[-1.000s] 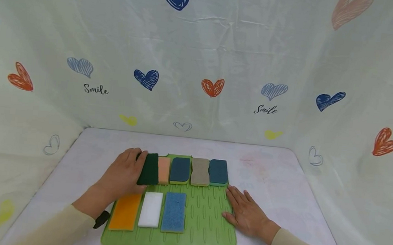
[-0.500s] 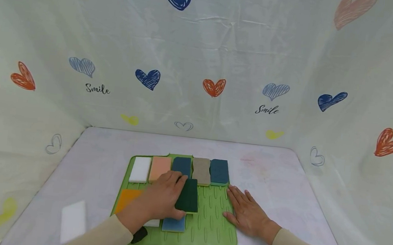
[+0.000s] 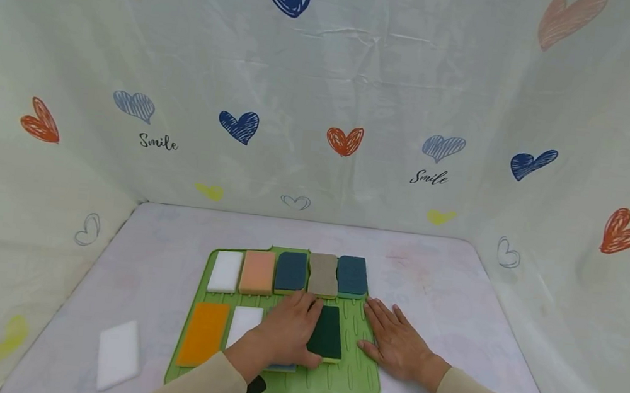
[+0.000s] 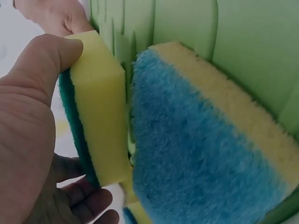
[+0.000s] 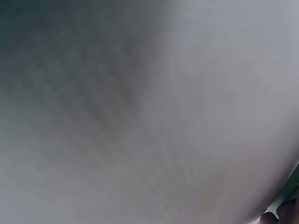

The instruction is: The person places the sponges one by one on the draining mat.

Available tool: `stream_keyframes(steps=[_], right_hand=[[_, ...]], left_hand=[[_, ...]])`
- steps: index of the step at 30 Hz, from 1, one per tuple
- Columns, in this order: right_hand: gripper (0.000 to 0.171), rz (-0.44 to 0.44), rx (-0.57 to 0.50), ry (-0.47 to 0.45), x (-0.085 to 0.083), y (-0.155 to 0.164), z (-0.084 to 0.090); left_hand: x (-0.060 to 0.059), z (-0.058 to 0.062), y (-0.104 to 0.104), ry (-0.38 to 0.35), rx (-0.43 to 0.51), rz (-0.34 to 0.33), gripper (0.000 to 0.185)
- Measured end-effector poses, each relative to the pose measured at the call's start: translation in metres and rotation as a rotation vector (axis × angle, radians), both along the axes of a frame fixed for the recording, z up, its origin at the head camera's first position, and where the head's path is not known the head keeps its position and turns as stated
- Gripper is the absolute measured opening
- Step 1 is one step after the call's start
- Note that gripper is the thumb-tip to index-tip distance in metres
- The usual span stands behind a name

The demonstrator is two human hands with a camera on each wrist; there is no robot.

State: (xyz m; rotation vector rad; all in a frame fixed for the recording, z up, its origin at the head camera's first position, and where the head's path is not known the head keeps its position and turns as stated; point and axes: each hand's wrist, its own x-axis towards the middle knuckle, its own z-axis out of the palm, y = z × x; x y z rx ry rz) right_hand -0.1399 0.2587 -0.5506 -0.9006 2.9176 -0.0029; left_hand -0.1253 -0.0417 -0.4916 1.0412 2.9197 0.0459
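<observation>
My left hand (image 3: pixel 286 330) grips a sponge (image 3: pixel 327 332) with a dark green scouring face and a yellow body, at the front row of the green ridged mat (image 3: pixel 351 377). In the left wrist view the thumb lies on one end of this sponge (image 4: pixel 100 107) and the fingers curl at the other. Just left of it is a blue-faced sponge (image 4: pixel 196 144), mostly hidden by the hand in the head view. My right hand (image 3: pixel 400 344) lies with fingers extended at the mat's right edge. The right wrist view is mostly a blurred pale surface.
Along the mat's back row lie a white sponge (image 3: pixel 225 271), a peach one (image 3: pixel 257 272), two dark blue ones (image 3: pixel 291 270) and a grey one (image 3: pixel 322 275). An orange sponge (image 3: pixel 203 334) and a white one (image 3: pixel 244 322) are front left. Another white block (image 3: pixel 119 355) lies on the table.
My left hand has carried the green-faced sponge from the back left corner rightward and nearer, past the blue sponge. The back-left white sponge and the white block on the table came into view. My right hand stays put.
</observation>
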Motion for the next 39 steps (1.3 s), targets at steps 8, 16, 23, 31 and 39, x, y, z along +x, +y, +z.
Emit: stream_keyframes(steps=[8,16,23,31,39], right_hand=[[0.084,-0.002,0.011,-0.001,-0.001,0.0,-0.002],[0.084,-0.004,0.013,-0.013,0.0,-0.001,0.001],[0.088,0.0,0.027,-0.043,-0.003,0.001,0.006],[0.091,0.043,0.047,-0.032,-0.01,0.007,0.009],[0.091,0.056,0.028,-0.041,-0.014,0.01,0.008]], left_hand=[[0.002,-0.006,0.001,-0.076,-0.003,0.023,0.104],[0.002,-0.007,-0.001,-0.131,0.035,0.038,0.104],[0.002,-0.009,-0.004,-0.148,0.03,0.04,0.104],[0.002,-0.01,-0.005,-0.139,0.026,0.028,0.103],[0.003,-0.008,-0.003,-0.124,-0.001,0.025,0.105]])
